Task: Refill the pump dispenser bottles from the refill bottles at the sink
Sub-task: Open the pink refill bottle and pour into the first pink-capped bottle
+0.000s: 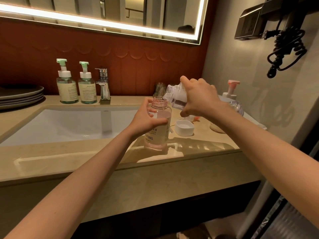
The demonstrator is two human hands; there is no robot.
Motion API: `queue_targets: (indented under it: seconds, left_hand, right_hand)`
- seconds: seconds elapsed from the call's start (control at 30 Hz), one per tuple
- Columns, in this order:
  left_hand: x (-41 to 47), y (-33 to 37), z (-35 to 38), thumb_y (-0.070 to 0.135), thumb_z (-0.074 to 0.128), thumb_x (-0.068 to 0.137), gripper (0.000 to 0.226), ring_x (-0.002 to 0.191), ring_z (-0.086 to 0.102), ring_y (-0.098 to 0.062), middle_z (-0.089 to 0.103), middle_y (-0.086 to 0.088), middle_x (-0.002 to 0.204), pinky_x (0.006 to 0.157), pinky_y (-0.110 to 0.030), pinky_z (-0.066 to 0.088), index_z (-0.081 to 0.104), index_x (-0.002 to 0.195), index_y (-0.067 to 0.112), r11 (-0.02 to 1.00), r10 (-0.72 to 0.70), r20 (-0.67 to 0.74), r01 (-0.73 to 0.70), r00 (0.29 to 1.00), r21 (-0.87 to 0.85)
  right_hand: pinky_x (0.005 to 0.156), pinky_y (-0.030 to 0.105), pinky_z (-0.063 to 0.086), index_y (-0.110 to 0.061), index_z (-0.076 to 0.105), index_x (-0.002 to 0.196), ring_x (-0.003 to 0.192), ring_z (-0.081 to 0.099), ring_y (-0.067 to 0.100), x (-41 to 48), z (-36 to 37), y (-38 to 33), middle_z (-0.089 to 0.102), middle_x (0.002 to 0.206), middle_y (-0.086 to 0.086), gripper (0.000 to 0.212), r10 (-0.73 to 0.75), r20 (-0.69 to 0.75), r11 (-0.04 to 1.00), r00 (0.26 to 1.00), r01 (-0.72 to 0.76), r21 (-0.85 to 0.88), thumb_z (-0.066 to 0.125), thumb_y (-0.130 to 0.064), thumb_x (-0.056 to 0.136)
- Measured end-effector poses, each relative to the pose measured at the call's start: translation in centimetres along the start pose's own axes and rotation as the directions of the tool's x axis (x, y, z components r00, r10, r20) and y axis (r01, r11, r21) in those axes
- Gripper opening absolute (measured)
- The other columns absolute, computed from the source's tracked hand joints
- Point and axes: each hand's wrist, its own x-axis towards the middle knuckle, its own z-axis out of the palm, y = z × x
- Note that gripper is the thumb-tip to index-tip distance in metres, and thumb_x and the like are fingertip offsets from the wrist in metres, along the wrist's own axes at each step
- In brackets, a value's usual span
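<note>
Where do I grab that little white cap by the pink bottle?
Pinch the cap across two opposite walls, coming straight down from above. It sits low on the counter, open side up, so the rim is free, and the bottle stands close on its left.

1. Open dispenser bottle (159, 128): clear pink-tinted plastic, smooth and glossy, threaded neck, printed label.
2. Refill bottle (173, 96): clear colourless plastic, glossy, ribbed thread at the mouth.
3. White cap (184, 128): opaque plastic, near matt.
4. Countertop (96, 157): beige stone look, polished, shows reflections.
5. Sink basin (65, 125): white, smooth, glossy, ceramic look.
6. Faucet (103, 83): chrome metal, mirror-bright.
7. Two green pump bottles (67, 88): translucent teal plastic, pale matt labels, white and mint plastic pumps.
8. Wall panel (138, 66): red-brown, matt, scalloped relief.
9. Plates (20, 95): grey, satin sheen.
</note>
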Motion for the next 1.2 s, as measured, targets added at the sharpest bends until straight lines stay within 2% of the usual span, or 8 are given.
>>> queue_targets:
  seconds: [0.6, 0.8, 0.9, 1.03, 1.2]
  left_hand:
    - [0.08, -0.12, -0.08, 0.019, 0.076, 0.073, 0.069, 0.109, 0.045, -0.020, 0.046, -0.001, 0.120, 0.083, -0.031, 0.036, 0.034, 0.127, 0.021, 1.000, -0.010, -0.002, 0.010, 1.000, -0.013]
    - [0.00, -0.03, -0.05, 0.019, 0.076, 0.074, 0.069, 0.108, 0.044, -0.018, 0.046, -0.003, 0.125, 0.073, -0.022, 0.038, 0.033, 0.128, 0.021, 1.000, -0.004, 0.002, 0.005, 1.000, -0.004]
    - [0.03, -0.01, -0.02, 0.019, 0.076, 0.074, 0.070, 0.108, 0.044, -0.018, 0.046, -0.003, 0.125, 0.080, -0.029, 0.036, 0.033, 0.129, 0.020, 1.000, -0.006, -0.002, 0.006, 1.000, -0.005]
    - [0.08, -0.04, -0.05, 0.020, 0.077, 0.073, 0.069, 0.107, 0.044, -0.018, 0.045, 0.001, 0.119, 0.082, -0.030, 0.036, 0.034, 0.127, 0.022, 1.000, -0.009, -0.004, 0.009, 1.000, -0.004]
    - [0.11, -0.31, -0.10, 0.019, 0.077, 0.072, 0.063, 0.108, 0.046, -0.019, 0.049, -0.002, 0.123, 0.082, -0.030, 0.037, 0.036, 0.120, 0.024, 1.000, 0.000, -0.009, 0.000, 1.000, -0.010]
  right_hand:
    - [0.090, 0.046, 0.041, -0.019, 0.029, 0.136, 0.113, 0.044, 0.026, 0.17, 0.02, -0.10, 0.052, 0.120, 0.007, 0.092, -0.002, 0.004, 1.000, 1.000, 0.002, -0.016, 0.083, -0.035, 0.063]
    - [0.092, 0.047, 0.041, -0.019, 0.028, 0.137, 0.114, 0.044, 0.026, 0.15, 0.00, -0.07, 0.051, 0.121, 0.007, 0.093, -0.001, 0.002, 1.000, 1.000, 0.001, -0.018, 0.083, -0.034, 0.063]
    - [0.092, 0.047, 0.041, -0.019, 0.028, 0.137, 0.114, 0.044, 0.026, 0.11, -0.07, -0.12, 0.051, 0.121, 0.007, 0.092, -0.003, 0.002, 1.000, 1.000, 0.004, -0.019, 0.083, -0.034, 0.064]
    - [0.092, 0.046, 0.040, -0.019, 0.028, 0.138, 0.114, 0.043, 0.026, 0.08, -0.19, -0.15, 0.051, 0.122, 0.007, 0.094, -0.006, 0.005, 1.000, 1.000, 0.006, -0.021, 0.083, -0.034, 0.064]
    - [0.091, 0.045, 0.040, -0.019, 0.028, 0.137, 0.113, 0.043, 0.026, 0.10, -0.19, -0.19, 0.051, 0.120, 0.007, 0.093, -0.005, 0.009, 1.000, 1.000, 0.005, -0.025, 0.083, -0.034, 0.064]
